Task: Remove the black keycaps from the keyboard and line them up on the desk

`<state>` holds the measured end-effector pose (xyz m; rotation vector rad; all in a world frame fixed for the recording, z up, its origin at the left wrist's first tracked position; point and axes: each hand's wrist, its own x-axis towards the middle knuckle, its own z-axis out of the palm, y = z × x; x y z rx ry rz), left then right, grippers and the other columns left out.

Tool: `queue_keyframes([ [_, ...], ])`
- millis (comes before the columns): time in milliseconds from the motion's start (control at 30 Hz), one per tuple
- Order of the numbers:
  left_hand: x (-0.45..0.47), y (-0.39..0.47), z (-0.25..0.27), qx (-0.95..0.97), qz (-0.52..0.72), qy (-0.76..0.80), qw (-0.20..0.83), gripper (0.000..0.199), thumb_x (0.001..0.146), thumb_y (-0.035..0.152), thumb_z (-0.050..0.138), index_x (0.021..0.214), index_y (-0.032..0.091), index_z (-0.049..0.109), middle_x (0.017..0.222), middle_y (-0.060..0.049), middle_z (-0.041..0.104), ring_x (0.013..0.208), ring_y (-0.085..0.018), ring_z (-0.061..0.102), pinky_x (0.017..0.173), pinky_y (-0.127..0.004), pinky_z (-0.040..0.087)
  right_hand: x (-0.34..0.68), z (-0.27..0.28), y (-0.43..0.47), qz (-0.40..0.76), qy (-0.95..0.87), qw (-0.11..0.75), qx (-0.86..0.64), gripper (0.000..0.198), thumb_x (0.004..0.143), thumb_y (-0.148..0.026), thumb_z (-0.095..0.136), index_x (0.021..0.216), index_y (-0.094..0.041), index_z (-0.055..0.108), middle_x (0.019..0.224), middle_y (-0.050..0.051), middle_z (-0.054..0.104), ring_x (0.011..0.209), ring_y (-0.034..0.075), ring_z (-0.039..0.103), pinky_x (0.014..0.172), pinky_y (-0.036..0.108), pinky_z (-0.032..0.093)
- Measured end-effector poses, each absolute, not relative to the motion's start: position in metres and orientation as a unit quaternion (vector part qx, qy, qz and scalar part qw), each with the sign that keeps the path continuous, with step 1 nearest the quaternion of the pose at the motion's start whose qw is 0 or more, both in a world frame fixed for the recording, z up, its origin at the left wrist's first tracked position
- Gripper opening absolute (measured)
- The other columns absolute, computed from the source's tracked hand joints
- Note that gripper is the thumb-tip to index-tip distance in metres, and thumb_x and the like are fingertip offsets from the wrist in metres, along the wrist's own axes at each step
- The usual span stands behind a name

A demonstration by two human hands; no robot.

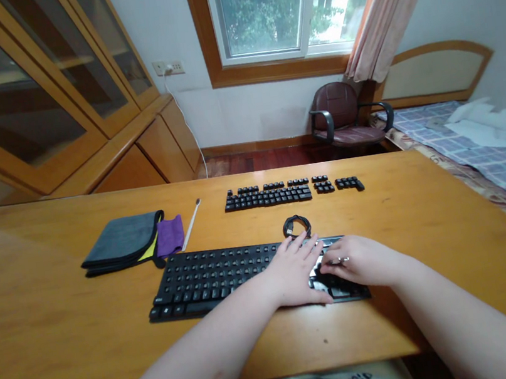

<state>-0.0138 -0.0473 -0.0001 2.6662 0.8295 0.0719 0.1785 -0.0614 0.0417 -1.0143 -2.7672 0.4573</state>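
Observation:
A black keyboard (227,272) lies near the front of the table, with many keycaps removed from its upper rows. My left hand (296,271) rests flat across its right part, fingers spread and thumb along the front edge. Just beside it, my right hand (361,257) is closed in a pinch over the right end of the keyboard. A small shiny metal piece (337,260) shows at the right fingers; whether it is a tool or a ring is unclear. White and black patches show on the keyboard between the hands.
Behind the keyboard lie a coiled black USB cable (296,226) and rows of loose keycaps (267,197). To the left are a folded grey cloth (120,238), a purple cloth (170,235) and a toothbrush (191,224) on the wooden table (45,328).

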Motion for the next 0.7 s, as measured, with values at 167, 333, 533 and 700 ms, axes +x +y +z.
queue_keyframes([
  [167,-0.0127,-0.0457,-0.0037,0.94,0.025,0.292,0.173,0.102,0.066,0.08,0.037,0.143,0.016,0.014,0.151,-0.011,0.013,0.138,-0.031,0.007,0.109,-0.051,0.008,0.1809,0.0414,-0.0594,0.18,-0.919,0.088,-0.341,0.028,0.09,-0.031,0.046,0.081,-0.016,0.067,0.071,0.008,0.067,0.064,0.016,0.06,0.061,0.026,0.043],
  [333,-0.0127,-0.0463,-0.0046,0.941,0.027,0.294,0.168,0.102,0.067,0.079,0.037,0.143,0.015,0.015,0.151,-0.011,0.013,0.138,-0.031,0.006,0.108,-0.051,0.009,0.183,0.0402,-0.0586,0.192,-0.915,0.092,-0.343,0.029,0.09,-0.032,0.045,0.08,-0.017,0.067,0.071,0.007,0.067,0.064,0.016,0.06,0.06,0.025,0.043],
  [533,-0.0123,-0.0466,-0.0018,0.94,0.027,0.295,0.172,0.101,0.067,0.079,0.037,0.143,0.016,0.016,0.151,-0.011,0.014,0.138,-0.032,0.007,0.108,-0.052,0.01,0.1842,0.0388,-0.056,0.207,-0.912,0.098,-0.339,0.03,0.091,-0.034,0.044,0.083,-0.018,0.067,0.072,0.007,0.067,0.064,0.015,0.06,0.061,0.025,0.044],
  [700,-0.0122,-0.0456,-0.0013,0.939,0.029,0.293,0.177,0.101,0.068,0.079,0.037,0.143,0.016,0.015,0.151,-0.011,0.013,0.138,-0.031,0.006,0.109,-0.051,0.009,0.1871,0.0437,-0.0582,0.214,-0.908,0.12,-0.341,0.029,0.091,-0.034,0.044,0.085,-0.018,0.067,0.073,0.007,0.067,0.064,0.015,0.061,0.061,0.025,0.045],
])
